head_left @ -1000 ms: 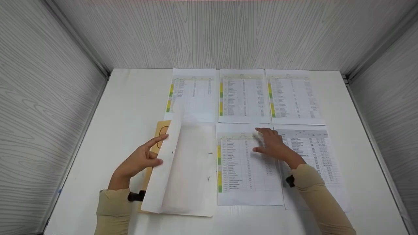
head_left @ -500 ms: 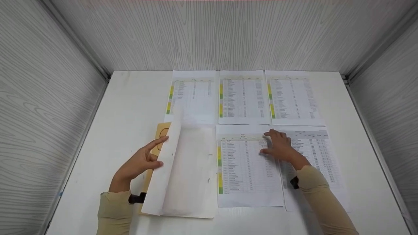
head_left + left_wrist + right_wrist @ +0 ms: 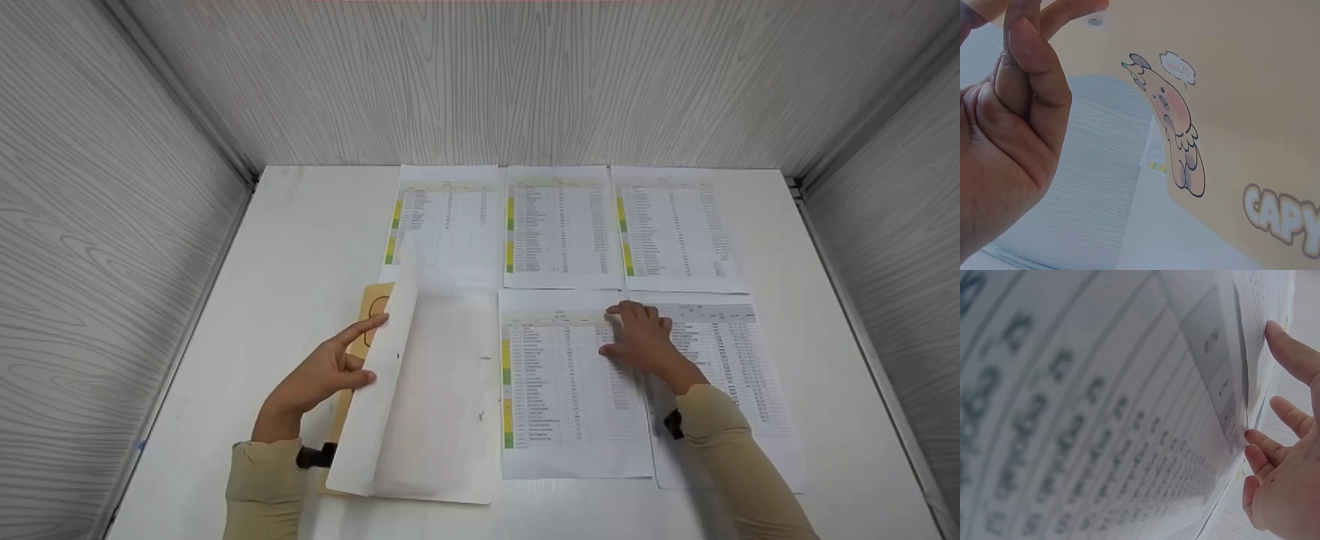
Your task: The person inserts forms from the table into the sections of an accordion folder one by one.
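Observation:
My left hand [image 3: 315,379] holds up the left cover of an open folder [image 3: 431,397], with index finger and thumb over its pale inner side. In the left wrist view the tan outside of this cover [image 3: 1230,129] carries a cartoon animal and the letters "CAPY". My right hand [image 3: 641,341] rests with spread fingers at the upper right of a printed table sheet [image 3: 555,390], just right of the folder. Its wrist lies over a second sheet with a grey header [image 3: 724,352]. In the right wrist view the fingertips [image 3: 1253,436] are right at the paper edges.
Three more printed sheets lie in a row at the back: a left one [image 3: 457,240], a middle one [image 3: 559,232] and a right one [image 3: 667,232]. The raised cover overlaps the left sheet in the head view. Wood-grain panels [image 3: 480,82] enclose the white table [image 3: 262,300].
My right hand has shifted a little to the right across the printed sheet, then stayed nearly still. The left hand keeps the folder cover raised in the same place.

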Demonstrator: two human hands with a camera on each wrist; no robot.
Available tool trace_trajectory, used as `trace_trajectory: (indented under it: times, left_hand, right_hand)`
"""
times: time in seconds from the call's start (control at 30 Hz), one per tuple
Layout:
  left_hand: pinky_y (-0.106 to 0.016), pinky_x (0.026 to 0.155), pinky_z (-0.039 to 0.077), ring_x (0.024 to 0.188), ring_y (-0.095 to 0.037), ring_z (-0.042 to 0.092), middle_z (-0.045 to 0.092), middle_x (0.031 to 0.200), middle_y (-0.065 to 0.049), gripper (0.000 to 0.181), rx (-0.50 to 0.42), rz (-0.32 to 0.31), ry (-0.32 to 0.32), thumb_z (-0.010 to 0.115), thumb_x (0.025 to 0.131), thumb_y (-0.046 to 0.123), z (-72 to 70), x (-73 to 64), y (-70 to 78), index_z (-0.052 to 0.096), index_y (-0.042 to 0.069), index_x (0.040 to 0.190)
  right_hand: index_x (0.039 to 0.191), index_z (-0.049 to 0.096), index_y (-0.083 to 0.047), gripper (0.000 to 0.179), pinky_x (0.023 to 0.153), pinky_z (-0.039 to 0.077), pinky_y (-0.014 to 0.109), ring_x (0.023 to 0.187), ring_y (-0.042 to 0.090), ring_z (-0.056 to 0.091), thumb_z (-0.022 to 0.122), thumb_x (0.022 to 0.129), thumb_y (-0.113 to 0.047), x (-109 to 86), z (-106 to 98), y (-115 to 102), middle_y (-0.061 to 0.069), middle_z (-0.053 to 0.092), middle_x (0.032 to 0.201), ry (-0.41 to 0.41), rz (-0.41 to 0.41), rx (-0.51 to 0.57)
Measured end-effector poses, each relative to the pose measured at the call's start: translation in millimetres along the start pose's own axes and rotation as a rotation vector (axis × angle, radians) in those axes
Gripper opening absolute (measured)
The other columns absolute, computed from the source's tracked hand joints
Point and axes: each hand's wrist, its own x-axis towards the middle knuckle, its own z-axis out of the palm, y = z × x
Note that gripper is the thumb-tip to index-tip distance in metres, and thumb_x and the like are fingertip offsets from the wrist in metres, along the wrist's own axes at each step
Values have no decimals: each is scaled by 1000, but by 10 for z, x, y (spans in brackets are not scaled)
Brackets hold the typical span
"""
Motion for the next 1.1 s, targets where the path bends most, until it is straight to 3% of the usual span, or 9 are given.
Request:
trace_trajectory:
  times: [0.27, 0.43, 0.6, 0.73, 0.8, 0.87, 0.97, 1.03, 1.1]
  left_hand:
    - [-26, 50, 30, 50, -2, 29, 41, 105, 6, 80, 27, -16, 12, 61, 87, -4, 28, -17, -7, 18, 5, 154]
    - [-25, 50, 31, 49, -2, 29, 44, 104, 9, 80, 32, -29, 20, 61, 87, -3, 31, -26, 0, 19, 7, 154]
    - [-26, 50, 31, 49, -1, 30, 44, 104, 3, 80, 42, -42, 24, 62, 87, -2, 33, -24, 0, 19, 7, 154]
    - [-23, 49, 30, 48, -1, 28, 41, 72, 7, 80, 47, -56, 25, 61, 87, -3, 34, -27, -9, 18, 7, 154]
    - [-22, 49, 30, 48, -2, 28, 48, 86, 13, 80, 46, -50, 27, 61, 87, -2, 33, -20, -10, 19, 7, 154]
    - [-22, 48, 30, 48, -2, 28, 47, 87, 17, 80, 41, -43, 28, 61, 87, -2, 34, -11, -7, 19, 8, 154]
    - [-23, 49, 29, 49, -3, 28, 47, 104, 17, 80, 33, -33, 22, 62, 88, -1, 35, -1, 0, 19, 7, 154]
    - [-21, 49, 29, 48, -3, 27, 45, 87, 10, 80, 30, -31, 16, 62, 88, -1, 36, 2, 1, 19, 7, 154]
    - [-22, 49, 29, 48, -4, 26, 45, 90, 9, 80, 29, -21, 9, 62, 88, -1, 33, 6, 1, 18, 6, 154]
  right_hand:
    - [136, 45, -9, 64, 96, 14, 61, 133, 42, 27, 72, 84, -33, -8, 1, -22, 17, 37, 147, 22, 19, -34]
    - [135, 47, -9, 61, 94, 16, 60, 131, 40, 32, 72, 84, -32, -38, 19, -36, 14, 45, 142, 46, 18, -65]
    - [136, 49, -6, 62, 92, 17, 59, 127, 39, 38, 73, 83, -28, -45, 36, -63, 14, 50, 138, 74, 16, -70]
    - [141, 44, -7, 68, 93, 19, 56, 122, 37, 47, 73, 83, -28, -47, 41, -83, 15, 52, 138, 68, 18, -44]
    - [145, 40, -7, 72, 98, 20, 57, 122, 37, 49, 72, 83, -28, -45, 34, -94, 15, 52, 139, 63, 16, -33]
    - [148, 35, -8, 75, 105, 20, 59, 125, 37, 48, 71, 84, -27, -39, 22, -101, 16, 53, 138, 56, 13, -20]
    - [149, 32, -7, 77, 106, 28, 61, 120, 40, 53, 70, 85, -26, -38, 18, -96, 19, 53, 135, 51, -2, -25]
    - [149, 30, -7, 78, 100, 37, 60, 111, 40, 57, 70, 86, -27, -43, 19, -80, 22, 51, 134, 37, 5, -23]
    - [150, 28, -8, 79, 90, 44, 56, 101, 37, 59, 70, 86, -29, -45, 21, -62, 24, 48, 133, 15, 32, -20]
